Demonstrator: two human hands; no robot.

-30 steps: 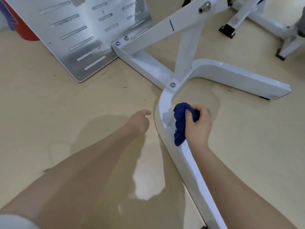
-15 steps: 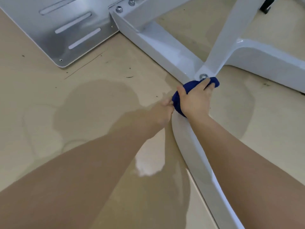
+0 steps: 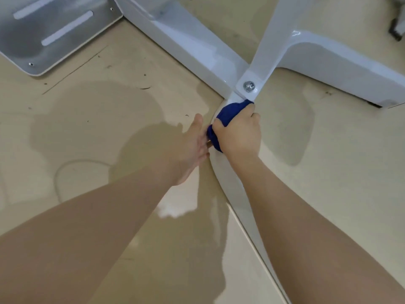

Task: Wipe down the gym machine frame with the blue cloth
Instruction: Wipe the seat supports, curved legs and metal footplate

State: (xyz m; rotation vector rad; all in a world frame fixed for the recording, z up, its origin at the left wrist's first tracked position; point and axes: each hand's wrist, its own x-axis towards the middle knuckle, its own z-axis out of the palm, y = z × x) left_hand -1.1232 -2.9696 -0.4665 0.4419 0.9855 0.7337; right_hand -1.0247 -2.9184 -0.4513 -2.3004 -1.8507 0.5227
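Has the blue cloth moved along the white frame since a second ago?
Yes. The blue cloth has slid up the curved white frame leg to just below the silver bolt.

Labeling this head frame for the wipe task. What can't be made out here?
- Frame under the blue cloth: covered by the cloth and right hand.
- Left hand fingertips: hidden behind cloth and frame edge.
- Slotted metal plate: cut off by the top and left edges.
- Dark object, top right: cropped, unidentifiable.
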